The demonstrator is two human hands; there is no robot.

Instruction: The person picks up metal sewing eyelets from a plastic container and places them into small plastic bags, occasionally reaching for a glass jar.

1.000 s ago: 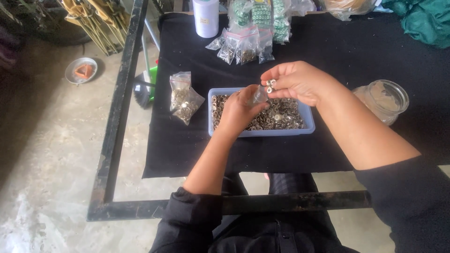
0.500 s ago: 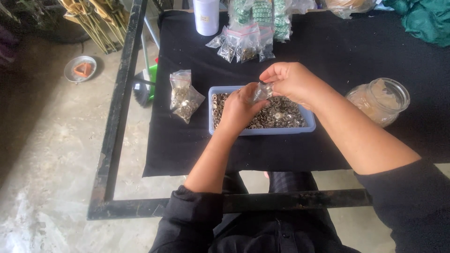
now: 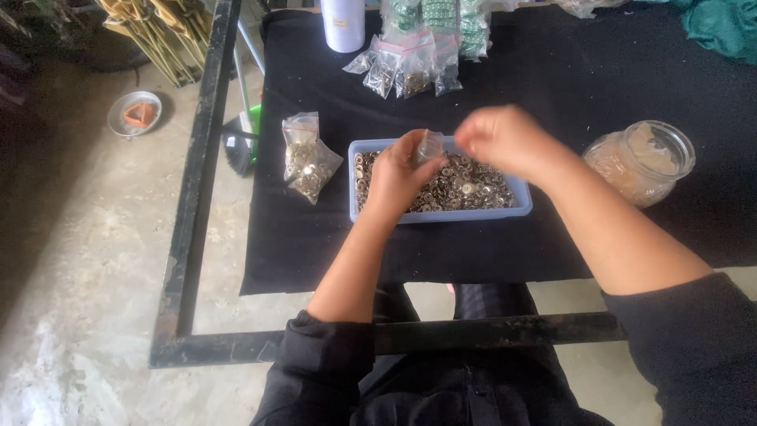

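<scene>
Hard to make out: right hand (image 3: 505,142), blurred, so cannot tell how its fingers stood or whether anything sat in them. Hovered just above the far edge of the blue tray (image 3: 516,207). Left hand (image 3: 397,175) clearer, fingers closed around one small clear bag (image 3: 430,147), held up over the tray, close beside the right hand. Bag's contents too small to see. Tray on the black worktop (image 3: 552,87), full of little round metal rings (image 3: 461,188), far too many to count, some hidden under the left hand.

Counted: one tray, one small bag in hand. One filled bag (image 3: 306,160) flat on the worktop left of the tray, well apart from the hands. One pile of filled bags (image 3: 406,67) at the far side, overlapping, number unclear. One clear jar (image 3: 643,162) right of the tray, partly behind the right forearm. One white tube (image 3: 343,22), top cut off. One small bowl (image 3: 134,113) down on the floor.
</scene>
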